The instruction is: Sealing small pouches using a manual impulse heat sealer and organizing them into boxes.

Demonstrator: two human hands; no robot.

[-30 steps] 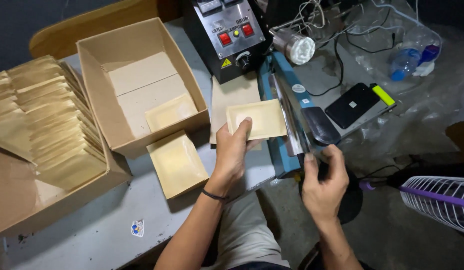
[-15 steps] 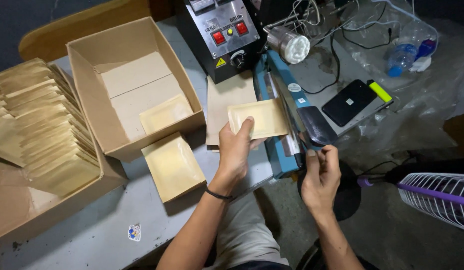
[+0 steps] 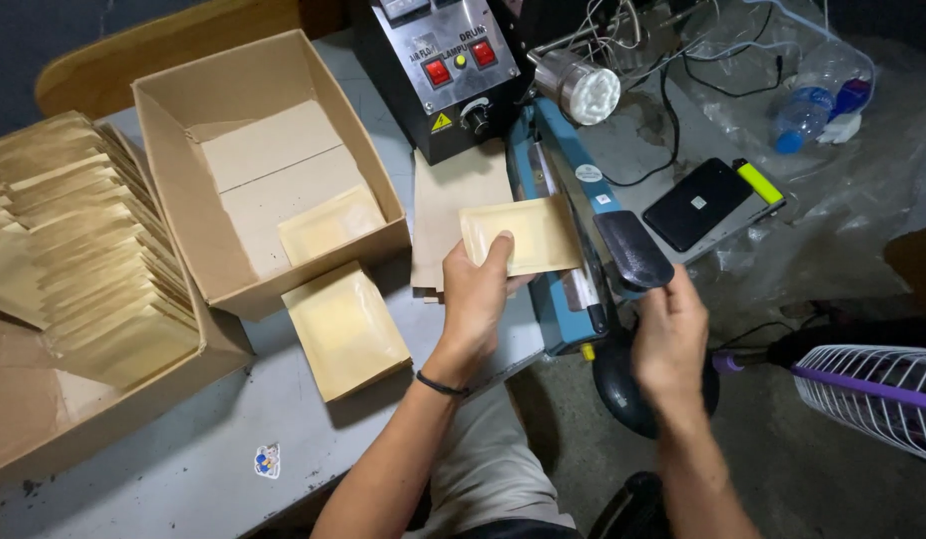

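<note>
My left hand [image 3: 475, 299] pinches a flat tan pouch [image 3: 523, 236] by its near edge. The pouch's right side lies across the jaw of a blue heat sealer [image 3: 563, 200]. My right hand [image 3: 668, 334] grips the near tip of the sealer's black handle [image 3: 632, 250], which stands lifted off the jaw. A second tan pouch [image 3: 345, 329] rests on the grey table [image 3: 183, 469] left of my left hand. A third pouch [image 3: 331, 224] lies inside an open cardboard box [image 3: 163, 130].
A long carton of stacked brown pouches [image 3: 73, 250] fills the left. A black control unit with red buttons [image 3: 438, 70] stands behind the sealer. A phone [image 3: 697, 203], a lighter, a water bottle [image 3: 807, 110] and cables lie to the right. A white fan grille [image 3: 872, 394] is lower right.
The sealer handle has come up from the jaw with my right hand on it. My left hand keeps the pouch in place at the sealer.
</note>
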